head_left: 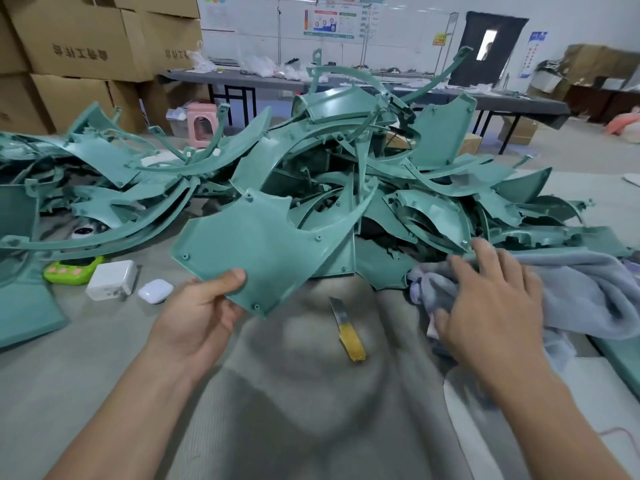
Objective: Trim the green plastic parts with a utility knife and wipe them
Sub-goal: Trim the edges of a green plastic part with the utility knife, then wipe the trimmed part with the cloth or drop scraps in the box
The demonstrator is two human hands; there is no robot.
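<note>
My left hand [199, 311] grips the near corner of a flat green plastic panel [256, 244] with small screw bosses, holding it raised over the table. My right hand [491, 299] lies with spread fingers on a grey-blue cloth [588, 299] at the right. A utility knife [346, 329] with a yellow handle and bare blade lies on the grey table cover between my two hands, held by neither. Behind them rises a big heap of green plastic parts [346, 161].
A white charger block [110, 280], a white earbud case [156, 291] and a small lime-green device [74, 270] lie at the left. More green parts [86, 168] spread across the left. Cardboard boxes [79, 39] stand at the back left, long dark tables [346, 81] behind.
</note>
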